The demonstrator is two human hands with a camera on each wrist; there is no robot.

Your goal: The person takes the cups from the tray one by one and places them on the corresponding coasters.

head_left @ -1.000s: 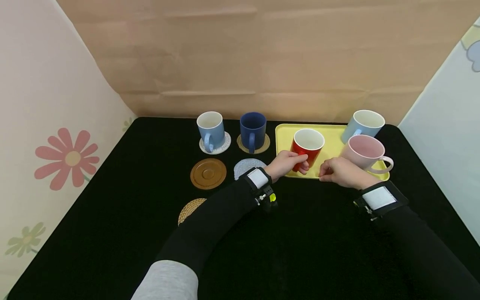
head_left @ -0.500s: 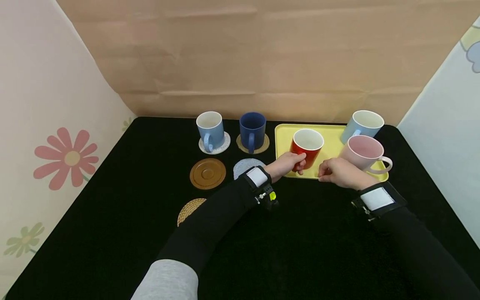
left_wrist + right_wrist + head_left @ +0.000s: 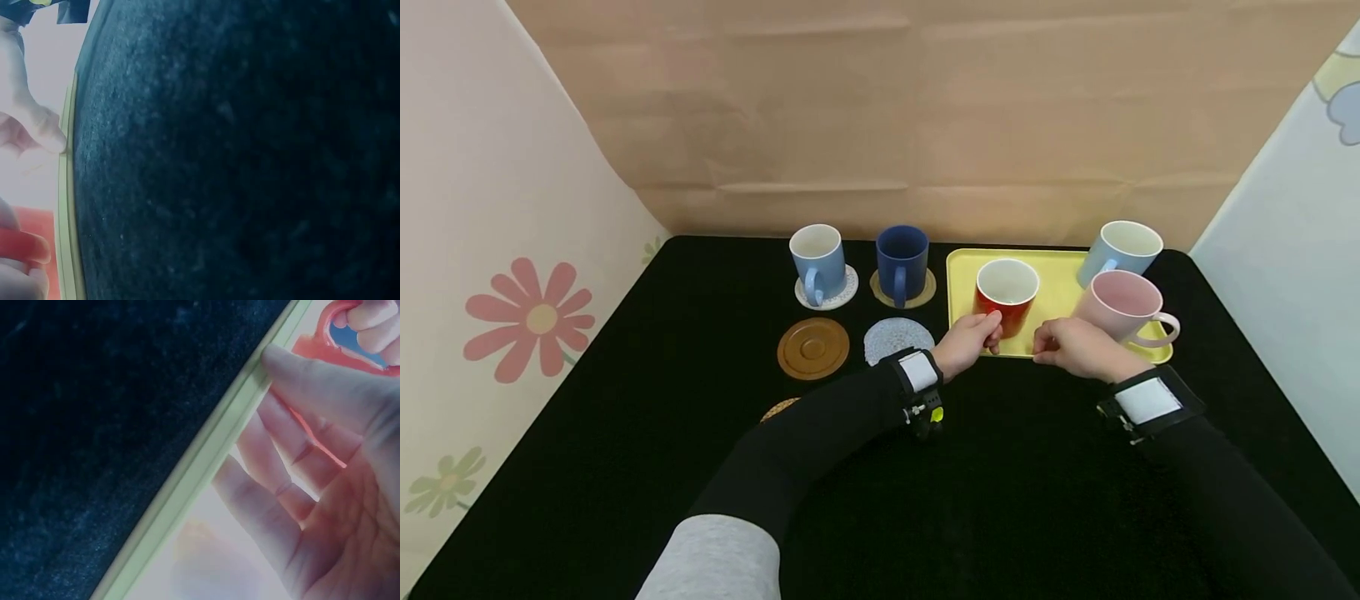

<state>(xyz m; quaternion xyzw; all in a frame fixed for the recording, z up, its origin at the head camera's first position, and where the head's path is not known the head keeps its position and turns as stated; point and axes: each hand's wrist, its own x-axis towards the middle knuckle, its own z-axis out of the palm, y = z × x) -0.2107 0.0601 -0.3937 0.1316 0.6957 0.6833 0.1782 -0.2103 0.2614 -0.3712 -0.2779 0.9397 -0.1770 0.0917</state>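
Observation:
In the head view a red mug point(image 3: 1006, 302) with a white inside stands at the front left of a yellow tray point(image 3: 958, 275). My left hand point(image 3: 967, 342) grips its handle, and in the right wrist view fingers point(image 3: 369, 325) pass through the red loop. At the tray's front edge my right hand point(image 3: 1078, 346) pinches the rim. The right wrist view has the thumb on the outer side of the tray rim point(image 3: 187, 469), the other fingers inside. A pink mug point(image 3: 1120, 304) stands just behind the right hand, in front of a light blue mug point(image 3: 1123, 250).
Left of the tray, a blue mug point(image 3: 820, 260) stands on a white coaster point(image 3: 842, 292) and a navy mug point(image 3: 902, 258) on a tan coaster point(image 3: 927, 290). A brown coaster point(image 3: 812, 348), grey coaster point(image 3: 895, 336) and partly hidden woven coaster point(image 3: 778, 408) lie nearer.
My left hand has shifted slightly left and toward me, and the red mug has moved a little left with it. The left forearm has swung lower, covering more of the woven coaster. Right hand unchanged.

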